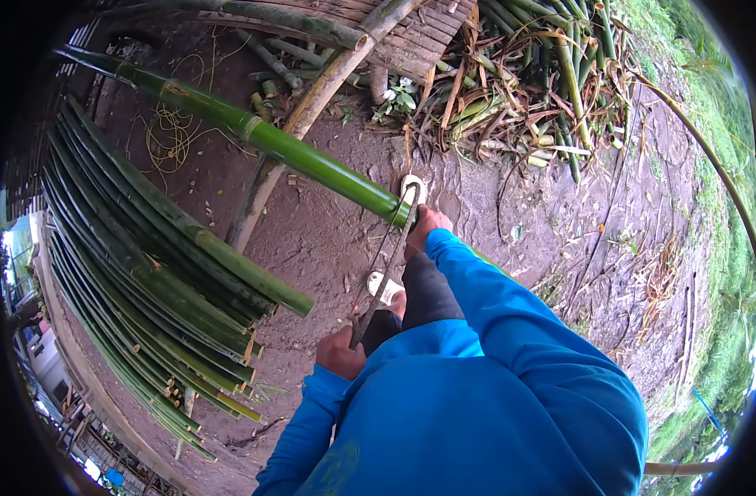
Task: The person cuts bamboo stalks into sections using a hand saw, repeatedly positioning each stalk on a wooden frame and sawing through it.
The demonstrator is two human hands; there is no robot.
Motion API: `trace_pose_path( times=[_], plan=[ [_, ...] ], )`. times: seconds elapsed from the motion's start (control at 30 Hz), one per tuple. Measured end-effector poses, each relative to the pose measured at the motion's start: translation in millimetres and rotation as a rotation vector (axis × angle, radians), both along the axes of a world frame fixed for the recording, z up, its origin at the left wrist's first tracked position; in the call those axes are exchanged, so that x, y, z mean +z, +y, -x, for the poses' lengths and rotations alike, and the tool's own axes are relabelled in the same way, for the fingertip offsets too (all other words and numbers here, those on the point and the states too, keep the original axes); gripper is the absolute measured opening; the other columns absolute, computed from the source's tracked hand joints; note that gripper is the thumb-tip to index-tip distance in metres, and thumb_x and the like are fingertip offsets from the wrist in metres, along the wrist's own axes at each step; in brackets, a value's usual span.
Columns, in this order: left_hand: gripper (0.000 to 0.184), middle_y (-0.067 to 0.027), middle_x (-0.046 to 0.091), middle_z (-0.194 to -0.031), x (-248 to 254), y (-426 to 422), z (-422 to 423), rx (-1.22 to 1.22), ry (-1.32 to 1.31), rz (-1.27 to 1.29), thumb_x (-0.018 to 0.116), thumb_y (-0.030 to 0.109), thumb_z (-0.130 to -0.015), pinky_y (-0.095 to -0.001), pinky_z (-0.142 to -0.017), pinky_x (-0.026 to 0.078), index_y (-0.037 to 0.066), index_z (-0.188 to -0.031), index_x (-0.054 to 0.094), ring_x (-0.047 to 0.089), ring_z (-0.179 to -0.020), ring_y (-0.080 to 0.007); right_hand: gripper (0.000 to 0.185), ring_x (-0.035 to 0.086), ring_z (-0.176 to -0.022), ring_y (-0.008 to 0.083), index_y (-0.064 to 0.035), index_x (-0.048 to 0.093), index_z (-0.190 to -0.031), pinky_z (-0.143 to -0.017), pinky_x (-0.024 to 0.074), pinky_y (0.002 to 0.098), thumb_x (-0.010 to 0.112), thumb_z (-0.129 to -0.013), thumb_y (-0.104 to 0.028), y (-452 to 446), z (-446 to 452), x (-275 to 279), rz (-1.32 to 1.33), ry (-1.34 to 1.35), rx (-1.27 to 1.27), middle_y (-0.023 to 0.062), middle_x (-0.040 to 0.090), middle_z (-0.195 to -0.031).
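A long green bamboo pole [312,161] slants across the view from upper left toward my body. My left hand [341,354] is closed around the near end of a bow saw [394,266]. The saw's thin blade and curved frame lie across the pole close to my right hand. My right hand [430,225] is closed on the pole just beyond the saw, though my fingers are partly hidden. More of the pole shows past my right sleeve. How deep the blade sits in the bamboo cannot be made out.
Many cut bamboo poles [171,273] are stacked at left. A wooden beam [266,178] supports the green pole. Bamboo offcuts and dry leaves [510,91] are heaped beside a slatted platform [419,37]. Yellow cord [169,140] lies on muddy ground [560,223].
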State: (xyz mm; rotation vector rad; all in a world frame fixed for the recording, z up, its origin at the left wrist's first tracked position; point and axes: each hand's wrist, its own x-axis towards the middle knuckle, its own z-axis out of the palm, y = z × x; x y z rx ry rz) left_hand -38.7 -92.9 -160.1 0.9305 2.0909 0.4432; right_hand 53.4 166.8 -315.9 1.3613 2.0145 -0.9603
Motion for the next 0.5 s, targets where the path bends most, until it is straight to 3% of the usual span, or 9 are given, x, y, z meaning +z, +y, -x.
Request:
trace_pose_path(
  times=[0.13, 0.2, 0.37, 0.5],
  plan=[
    [0.018, -0.023, 0.059, -0.067, -75.7, 90.4, -0.9, -0.078, 0.081, -0.013, 0.064, 0.014, -0.067, -0.0513, -0.058, 0.047, 0.002, -0.076, 0.054, 0.059, -0.066, -0.0424, 0.039, 0.064, -0.089, 0.0352, -0.0092, 0.057, -0.099, -0.08, 0.0498, 0.0429, 0.066, -0.066, -0.029, -15.9, -7.7, -30.3, -0.105, 0.055, -0.074, 0.0185, 0.065, -0.092],
    [0.017, -0.0225, 0.06, -0.068, -69.2, 103.9, -3.7, -0.058, 0.058, -0.095, 0.064, 0.013, -0.067, -0.0508, -0.06, 0.048, 0.002, -0.075, 0.054, 0.059, -0.068, -0.0425, 0.043, 0.064, -0.088, 0.0345, -0.0093, 0.056, -0.101, -0.079, 0.05, 0.0422, 0.067, -0.065, -0.029, -6.6, -10.2, -21.8, -0.097, 0.015, 0.016, 0.018, 0.065, -0.093],
    [0.01, -0.0213, 0.056, -0.059, 9.0, -7.5, -16.5, -0.037, 0.071, 0.04, 0.06, 0.009, -0.069, -0.0553, -0.053, 0.042, 0.003, -0.074, 0.053, 0.057, -0.056, -0.0429, 0.041, 0.064, -0.091, 0.033, -0.0076, 0.056, -0.099, -0.081, 0.0496, 0.041, 0.066, -0.064, -0.027, -17.8, -6.0, -15.2, -0.091, 0.036, -0.028, 0.0175, 0.066, -0.094],
    [0.013, -0.0235, 0.057, -0.065, -54.0, 47.4, -2.2, -0.056, 0.053, -0.055, 0.058, 0.008, -0.068, -0.0532, -0.056, 0.044, 0.002, -0.079, 0.057, 0.058, -0.062, -0.0432, 0.04, 0.064, -0.09, 0.0338, -0.0078, 0.056, -0.099, -0.08, 0.0496, 0.0418, 0.066, -0.065, -0.026, -10.2, -4.3, -17.8, -0.075, 0.002, -0.003, 0.0179, 0.066, -0.093]
  ],
)
